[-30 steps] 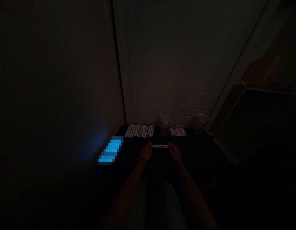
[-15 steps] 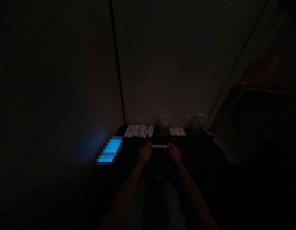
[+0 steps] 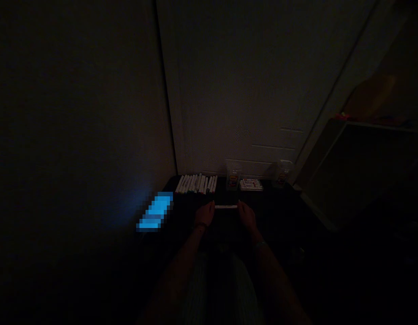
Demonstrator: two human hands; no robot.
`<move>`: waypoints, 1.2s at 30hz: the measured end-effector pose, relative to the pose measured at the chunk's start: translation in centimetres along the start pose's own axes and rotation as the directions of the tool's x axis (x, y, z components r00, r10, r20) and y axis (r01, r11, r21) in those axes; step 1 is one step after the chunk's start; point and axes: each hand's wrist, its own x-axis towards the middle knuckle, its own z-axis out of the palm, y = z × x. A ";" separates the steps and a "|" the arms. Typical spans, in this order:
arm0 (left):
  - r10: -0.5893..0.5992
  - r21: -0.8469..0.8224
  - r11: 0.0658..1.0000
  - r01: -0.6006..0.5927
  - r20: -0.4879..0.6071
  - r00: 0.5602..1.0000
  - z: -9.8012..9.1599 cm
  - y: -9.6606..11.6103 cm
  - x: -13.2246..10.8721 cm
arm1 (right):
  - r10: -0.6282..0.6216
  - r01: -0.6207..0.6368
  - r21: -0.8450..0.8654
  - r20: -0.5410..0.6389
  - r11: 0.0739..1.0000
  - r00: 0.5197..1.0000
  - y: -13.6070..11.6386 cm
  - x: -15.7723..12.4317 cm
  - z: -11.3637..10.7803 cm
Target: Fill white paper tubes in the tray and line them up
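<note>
A white marker (image 3: 226,206) lies level between my two hands, above the dark table. My left hand (image 3: 206,214) is closed on its left end, and my right hand (image 3: 245,215) is closed on its right end. Behind my left hand, a row of several white markers (image 3: 196,184) lies side by side near the wall. A small stack of white markers (image 3: 251,184) sits behind my right hand. Just left of that stack stands a clear plastic case (image 3: 233,179) with a red label. The scene is very dark, so fine finger detail is hidden.
A second clear case (image 3: 283,174) stands at the back right of the dark table (image 3: 279,212). At the left edge is a glowing blue, pixelated screen (image 3: 155,212). A patterned wall (image 3: 236,90) rises behind, and a shelf unit (image 3: 371,123) is on the right.
The held marker has turned a little about its length, so its printed marking looks different. Both hands remain in almost the same place.
</note>
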 end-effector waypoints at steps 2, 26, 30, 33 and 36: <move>0.024 0.004 1.000 -0.024 0.002 1.000 0.1 -0.1 0.0 | 0.007 -0.007 -0.004 0.003 1.000 1.000 0.0 0.0 0.0; 0.017 0.026 1.000 -0.017 0.013 1.000 0.1 0.0 0.0 | 0.019 -0.019 0.024 0.014 1.000 1.000 -0.1 0.0 0.0; 0.041 0.032 0.999 -0.041 0.004 0.999 0.1 -0.1 0.1 | 0.011 -0.011 0.020 0.016 1.000 1.000 0.0 0.0 0.0; 0.049 0.032 0.998 -0.048 -0.009 0.999 0.2 -0.1 0.1 | -0.007 0.007 0.020 0.009 1.000 1.000 -0.1 -0.2 -0.1; 0.022 0.029 0.999 -0.022 0.001 1.000 0.1 0.1 0.0 | -0.001 0.001 0.013 0.002 1.000 1.000 -0.2 -0.3 -0.2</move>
